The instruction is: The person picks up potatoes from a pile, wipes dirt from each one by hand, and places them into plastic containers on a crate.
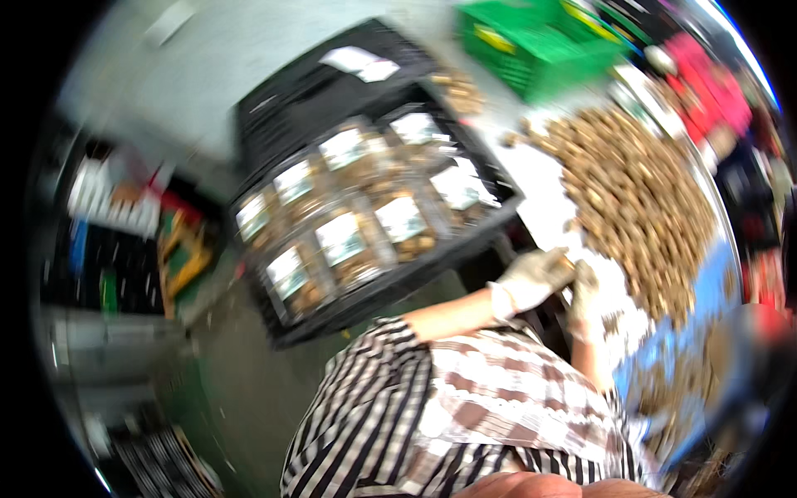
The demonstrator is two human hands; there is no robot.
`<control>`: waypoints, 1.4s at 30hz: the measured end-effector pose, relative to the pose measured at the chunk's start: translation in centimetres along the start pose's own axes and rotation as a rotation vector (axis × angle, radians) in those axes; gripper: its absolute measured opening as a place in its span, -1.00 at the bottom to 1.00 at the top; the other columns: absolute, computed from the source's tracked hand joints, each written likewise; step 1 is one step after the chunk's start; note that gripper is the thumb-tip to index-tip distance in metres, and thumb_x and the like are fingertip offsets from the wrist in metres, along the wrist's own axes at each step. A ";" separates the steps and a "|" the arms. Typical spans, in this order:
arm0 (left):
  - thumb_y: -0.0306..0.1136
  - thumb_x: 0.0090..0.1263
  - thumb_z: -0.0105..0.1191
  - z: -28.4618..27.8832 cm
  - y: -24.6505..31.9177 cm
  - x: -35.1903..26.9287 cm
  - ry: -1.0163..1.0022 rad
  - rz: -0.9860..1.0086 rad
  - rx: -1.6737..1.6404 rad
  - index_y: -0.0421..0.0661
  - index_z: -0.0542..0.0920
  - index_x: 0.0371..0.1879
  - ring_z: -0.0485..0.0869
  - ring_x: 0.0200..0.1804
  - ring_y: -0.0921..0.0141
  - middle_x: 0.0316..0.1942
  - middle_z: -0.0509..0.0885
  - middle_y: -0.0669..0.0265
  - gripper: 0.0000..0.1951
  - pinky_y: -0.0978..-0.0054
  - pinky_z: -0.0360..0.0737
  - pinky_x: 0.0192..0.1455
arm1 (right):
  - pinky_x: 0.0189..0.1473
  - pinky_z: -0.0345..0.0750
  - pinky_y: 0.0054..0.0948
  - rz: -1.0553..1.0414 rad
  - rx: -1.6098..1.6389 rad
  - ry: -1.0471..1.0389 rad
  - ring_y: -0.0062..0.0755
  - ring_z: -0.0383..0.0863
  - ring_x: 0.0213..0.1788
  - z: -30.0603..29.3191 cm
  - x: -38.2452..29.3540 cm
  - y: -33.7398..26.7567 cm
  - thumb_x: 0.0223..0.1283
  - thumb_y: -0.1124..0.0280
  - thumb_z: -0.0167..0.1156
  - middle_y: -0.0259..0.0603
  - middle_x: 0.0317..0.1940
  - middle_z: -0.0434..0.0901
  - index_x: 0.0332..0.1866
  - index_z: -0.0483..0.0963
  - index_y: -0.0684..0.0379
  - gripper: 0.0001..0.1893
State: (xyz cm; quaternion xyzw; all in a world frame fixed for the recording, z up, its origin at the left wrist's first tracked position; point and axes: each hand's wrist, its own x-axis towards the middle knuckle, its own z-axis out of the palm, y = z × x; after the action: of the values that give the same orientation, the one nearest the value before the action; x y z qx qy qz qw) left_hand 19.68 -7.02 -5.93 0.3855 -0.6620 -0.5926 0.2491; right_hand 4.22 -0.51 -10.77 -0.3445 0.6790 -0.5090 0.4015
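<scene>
My gloved left hand (537, 279) is at the near edge of the worktable (529, 177), its fingers curled around what looks like a small brown piece of produce (565, 264). Close beside it is my gloved right hand (584, 295), fingertips almost meeting the left ones; blur hides whether it grips anything. Beyond both hands spreads a large heap of brown oblong produce (629, 199). On the left, a black plastic crate (398, 280) holds several clear plastic packs (342, 239) of brown produce, each bearing a printed label.
A green plastic crate (529, 56) stands at the far side, near a smaller brown pile (459, 92). White papers (361, 64) lie on black plastic behind the packs. People in red and pink clothing (710, 87) are at the right. A yellow frame (187, 255) stands left.
</scene>
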 end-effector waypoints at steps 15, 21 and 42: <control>-0.48 0.25 0.20 9.6 2.4 4.2 -0.472 -0.223 -0.224 -0.29 0.31 0.33 0.50 -0.04 0.53 -0.04 0.52 0.33 -0.37 0.63 0.47 0.08 | -0.30 0.47 -0.49 -0.007 0.017 0.314 -0.52 0.51 -0.40 -10.3 -2.5 1.2 0.37 0.35 0.09 -0.29 -0.38 0.58 -0.18 0.54 0.30 -0.80; -0.47 0.18 0.29 8.5 4.3 3.7 -0.512 -0.124 0.009 -0.24 0.42 0.25 0.58 0.00 0.46 -0.01 0.61 0.19 -0.39 0.52 0.53 0.11 | -0.28 0.49 -0.30 0.075 -0.190 0.272 -0.19 0.58 -0.40 -9.5 -5.9 -3.1 0.33 0.29 0.09 -0.05 -0.50 0.54 -0.31 0.57 0.26 -0.75; -0.41 0.39 0.09 15.6 5.7 8.2 -0.830 -0.503 -0.402 -0.27 0.28 0.29 0.61 -0.22 0.42 -0.05 0.55 0.24 -0.48 0.50 0.60 -0.07 | -0.26 0.46 -0.39 0.250 0.249 0.603 -0.44 0.51 -0.39 -13.9 -9.4 -1.3 0.35 0.30 0.06 -0.21 -0.48 0.55 -0.22 0.51 0.34 -0.74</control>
State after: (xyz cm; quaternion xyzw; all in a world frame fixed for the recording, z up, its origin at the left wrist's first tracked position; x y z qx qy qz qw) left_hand 1.38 -4.40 -4.12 0.2100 -0.4653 -0.8522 -0.1149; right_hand -4.04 13.17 -5.44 -0.0410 0.7369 -0.6135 0.2810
